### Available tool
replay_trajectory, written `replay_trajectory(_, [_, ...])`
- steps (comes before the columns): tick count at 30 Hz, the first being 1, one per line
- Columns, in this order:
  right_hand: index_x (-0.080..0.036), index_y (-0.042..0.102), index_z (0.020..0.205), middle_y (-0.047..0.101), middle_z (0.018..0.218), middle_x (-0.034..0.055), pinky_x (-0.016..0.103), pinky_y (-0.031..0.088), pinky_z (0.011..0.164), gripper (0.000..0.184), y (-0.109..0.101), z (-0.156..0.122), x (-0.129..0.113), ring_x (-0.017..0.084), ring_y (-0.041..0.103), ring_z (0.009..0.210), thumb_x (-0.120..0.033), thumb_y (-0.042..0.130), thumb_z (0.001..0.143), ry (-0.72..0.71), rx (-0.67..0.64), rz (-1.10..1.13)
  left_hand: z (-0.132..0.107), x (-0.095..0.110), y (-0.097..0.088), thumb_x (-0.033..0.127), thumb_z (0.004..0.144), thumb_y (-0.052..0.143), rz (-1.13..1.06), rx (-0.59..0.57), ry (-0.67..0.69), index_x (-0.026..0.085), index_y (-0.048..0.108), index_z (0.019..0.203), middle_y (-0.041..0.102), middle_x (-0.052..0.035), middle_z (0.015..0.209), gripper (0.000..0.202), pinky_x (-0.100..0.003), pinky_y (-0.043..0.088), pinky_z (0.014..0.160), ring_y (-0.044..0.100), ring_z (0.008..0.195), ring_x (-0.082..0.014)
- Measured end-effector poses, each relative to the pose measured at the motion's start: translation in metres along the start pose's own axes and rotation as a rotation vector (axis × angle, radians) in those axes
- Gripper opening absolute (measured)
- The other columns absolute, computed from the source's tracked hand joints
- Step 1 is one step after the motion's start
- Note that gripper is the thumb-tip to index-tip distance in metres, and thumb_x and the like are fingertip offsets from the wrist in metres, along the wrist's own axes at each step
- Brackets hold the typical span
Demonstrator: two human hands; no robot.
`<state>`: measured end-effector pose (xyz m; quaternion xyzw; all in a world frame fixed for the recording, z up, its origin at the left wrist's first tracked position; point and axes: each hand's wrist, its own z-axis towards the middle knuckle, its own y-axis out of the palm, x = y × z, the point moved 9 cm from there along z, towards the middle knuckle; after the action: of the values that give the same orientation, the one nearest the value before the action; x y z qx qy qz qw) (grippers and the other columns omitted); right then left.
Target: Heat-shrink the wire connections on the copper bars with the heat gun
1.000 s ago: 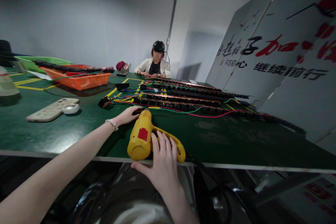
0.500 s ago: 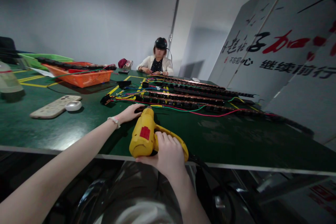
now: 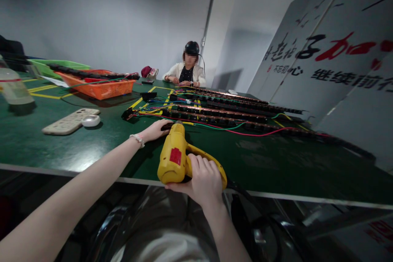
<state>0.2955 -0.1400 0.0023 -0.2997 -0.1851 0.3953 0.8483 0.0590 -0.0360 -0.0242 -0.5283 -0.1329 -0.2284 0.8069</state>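
A yellow heat gun with a red label lies at the near edge of the green table, its nozzle pointing away from me. My right hand is wrapped around its handle. My left hand reaches past the gun's nozzle and rests on the table at the near end of a long black strip with coloured wires; its fingertips are partly hidden, closed on a small dark piece I cannot make out.
Several long black strips with red, green and blue wires run across the table. An orange basket, a green tray, a beige remote-like panel, a white round item and a bottle sit left. A person sits opposite. Printed boards stand right.
My right hand went from lying flat on the heat gun's handle to gripping it. The view has shifted slightly; my left hand stays at the strip's end.
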Motion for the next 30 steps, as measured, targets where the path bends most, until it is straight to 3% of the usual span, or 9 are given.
replay_trajectory(10, [-0.012,0.058,0.104,0.063,0.082,0.0072,0.032,0.032,0.073,0.067,-0.009,-0.009,0.042,0.018,0.055,0.075,-0.071,0.045,0.078,-0.023,-0.039,-0.059,-0.002,0.0,0.001,0.049,0.084,0.049,0.016,-0.003,0.009,0.015,0.053,0.125,0.058,-0.0111,0.124,0.054,-0.039,0.042,0.104,0.055,0.115,-0.0234])
replay_trajectory(16, [-0.01,0.059,0.103,0.064,0.085,0.0085,0.033,0.033,0.075,0.088,-0.015,-0.018,0.058,0.02,0.056,0.078,-0.087,0.041,0.065,0.011,-0.01,-0.12,-0.002,-0.003,0.001,0.05,0.081,0.052,-0.04,-0.001,-0.057,0.014,0.044,0.133,0.056,-0.0131,0.128,0.064,-0.04,0.042,0.104,0.054,0.117,-0.0246])
replay_trajectory(24, [-0.011,0.059,0.101,0.063,0.081,0.0072,0.033,0.033,0.072,0.086,-0.024,-0.018,0.041,0.02,0.054,0.074,-0.087,0.037,0.067,0.097,0.017,-0.182,-0.003,-0.003,0.0,0.05,0.084,0.047,0.034,0.01,-0.107,0.011,0.041,0.133,0.052,-0.016,0.131,0.063,-0.042,0.039,0.105,0.05,0.121,-0.0271])
replay_trajectory(30, [-0.011,0.059,0.103,0.061,0.08,0.0075,0.034,0.032,0.072,0.085,-0.018,-0.012,0.022,0.02,0.052,0.073,-0.085,0.038,0.069,0.082,0.012,-0.146,-0.003,0.003,-0.003,0.05,0.086,0.044,0.011,0.045,-0.073,0.014,0.049,0.118,0.056,-0.0142,0.121,0.049,-0.043,0.041,0.102,0.053,0.115,-0.0259])
